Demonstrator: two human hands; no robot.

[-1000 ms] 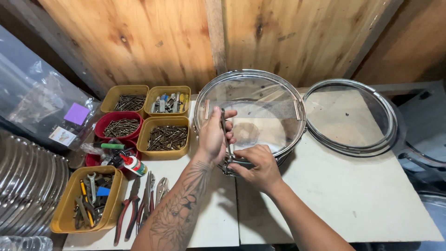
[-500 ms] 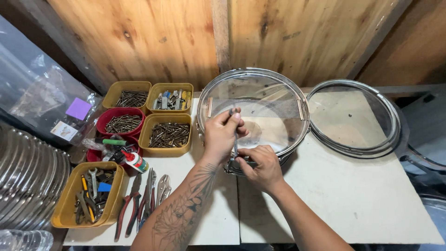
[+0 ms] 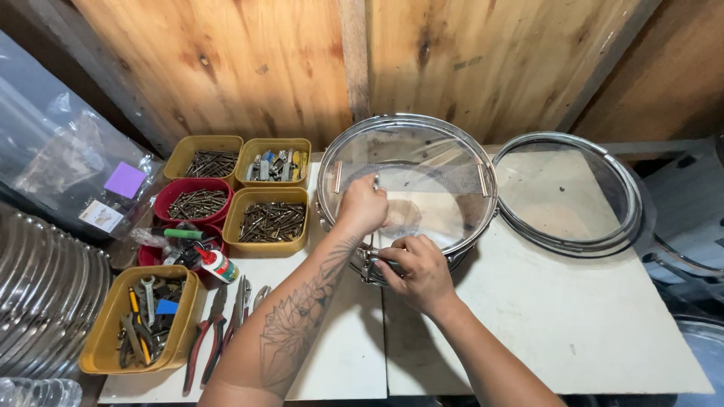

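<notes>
You work at a white flat board table (image 3: 543, 316) before a rough plywood wall (image 3: 249, 68). The round chrome snare drum with clear head (image 3: 441, 203) lies near the wall. Your left hand (image 3: 362, 207) pinches a small metal key (image 3: 376, 182); your right hand (image 3: 418, 271) grips the drum's shiny side hardware (image 3: 367, 265).

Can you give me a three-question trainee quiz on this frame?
1. True or false: the left hand is over the drum.
2. The right hand is at the drum's: A) far rim B) near side C) inside
3. What colour is the tub between the yellow trays?

Key: 1 true; 2 B; 3 red.
</notes>
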